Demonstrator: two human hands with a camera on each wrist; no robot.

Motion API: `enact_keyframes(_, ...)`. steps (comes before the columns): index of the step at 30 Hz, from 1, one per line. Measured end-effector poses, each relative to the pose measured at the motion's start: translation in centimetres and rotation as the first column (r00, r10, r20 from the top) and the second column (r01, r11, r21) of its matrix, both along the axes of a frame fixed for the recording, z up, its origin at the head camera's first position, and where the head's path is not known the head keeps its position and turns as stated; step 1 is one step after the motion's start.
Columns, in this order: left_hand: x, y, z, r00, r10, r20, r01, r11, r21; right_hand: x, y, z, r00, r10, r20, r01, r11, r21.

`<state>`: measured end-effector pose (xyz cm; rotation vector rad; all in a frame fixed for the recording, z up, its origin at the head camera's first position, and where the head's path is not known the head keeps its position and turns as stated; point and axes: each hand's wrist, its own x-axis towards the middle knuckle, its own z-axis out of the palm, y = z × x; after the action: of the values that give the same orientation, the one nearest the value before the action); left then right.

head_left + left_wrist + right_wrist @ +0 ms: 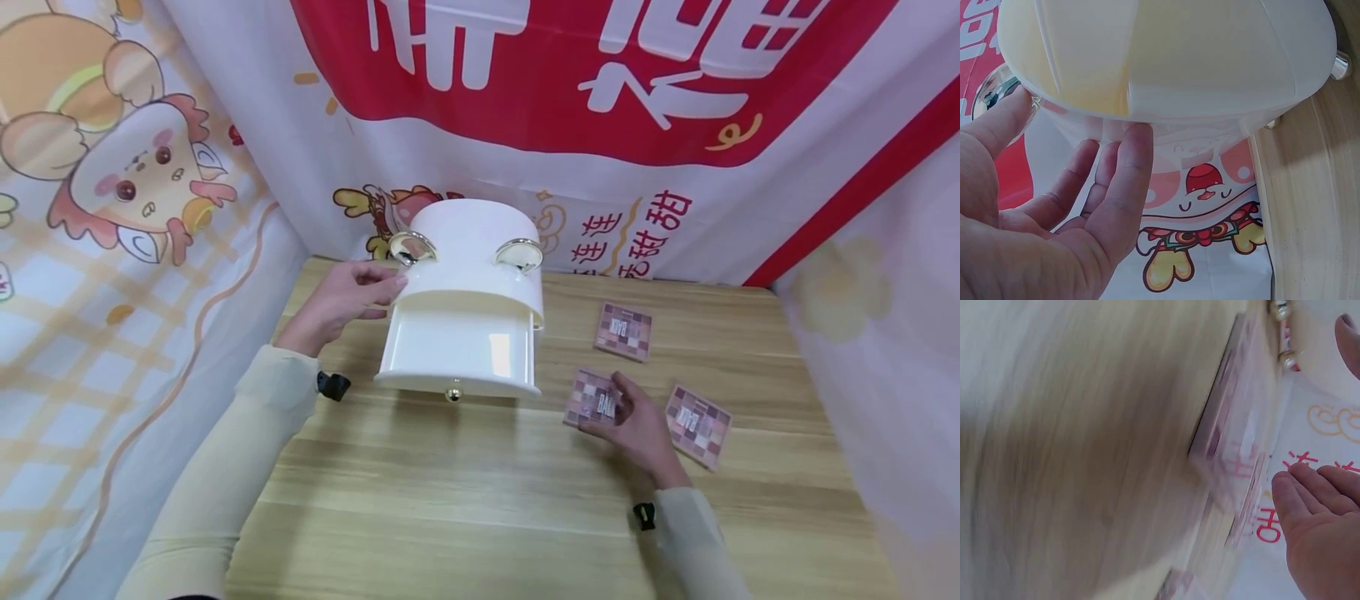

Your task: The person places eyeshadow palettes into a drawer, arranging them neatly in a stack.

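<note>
Two palettes (624, 330) (699, 425) flat on wooden surface (465, 500), well apart; cartoon banner (600, 83) behind.

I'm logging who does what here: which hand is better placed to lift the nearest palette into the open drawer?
Right. The right hand already rests on that palette, just right of the open drawer. The left hand is on the box's far left side, touching it, with the box between it and the palettes.

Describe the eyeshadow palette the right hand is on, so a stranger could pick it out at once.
Start at the white drawer box on the wooden table. Three pink checkered palettes lie to its right. The wanted palette is the one nearest the box's front, under the right hand; the other two lie untouched.
</note>
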<state>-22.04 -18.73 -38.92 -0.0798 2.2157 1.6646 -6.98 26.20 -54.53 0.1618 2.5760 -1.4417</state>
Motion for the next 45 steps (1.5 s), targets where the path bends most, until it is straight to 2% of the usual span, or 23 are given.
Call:
enact_keyframes(3, 0.0, 0.0, 0.0, 1.0, -0.001, -0.001, 0.001, 1.0, 0.004, -0.3, 0.7, -0.2, 0.999, 0.033, -0.017, -0.031, 0.993, 0.114)
enact_keyframes(7, -0.1, 0.0, -0.1, 1.0, -0.001, -0.007, 0.001, 1.0, 0.0, -0.7, 1.4, -0.6, 0.995, 0.089, -0.043, -0.076, 0.967, 0.245)
enact_keyframes(13, -0.1, 0.1, -0.2, 1.0, -0.001, -0.02, 0.002, 1.0, 0.003, -1.1, 2.1, -1.1, 0.987, 0.146, -0.062, -0.116, 0.932, 0.344)
enact_keyframes(24, 0.0, 0.2, -0.2, 0.999, -0.025, -0.029, 0.024, 0.999, -0.028, -1.5, 2.8, -1.4, 0.976, 0.217, 0.012, -0.207, 0.91, 0.36)
enact_keyframes(32, 0.1, 0.1, -0.1, 0.999, -0.019, -0.029, 0.018, 0.999, -0.032, -1.2, 2.7, -1.4, 0.978, 0.209, 0.001, -0.193, 0.904, 0.382)
enact_keyframes(36, 0.1, 0.1, -0.1, 1.0, -0.02, -0.024, 0.019, 0.999, -0.042, -1.2, 2.6, -1.5, 0.981, 0.191, 0.025, -0.185, 0.902, 0.389)
enact_keyframes(39, 0.1, 0.0, -0.1, 1.0, -0.02, -0.017, 0.02, 0.999, -0.051, -1.1, 2.5, -1.5, 0.987, 0.161, 0.02, -0.157, 0.914, 0.374)
enact_keyframes(45, 0.1, 0.1, 0.0, 1.0, -0.019, -0.014, 0.018, 0.998, -0.065, -0.7, 2.4, -0.9, 0.991, 0.122, -0.057, -0.097, 0.939, 0.33)
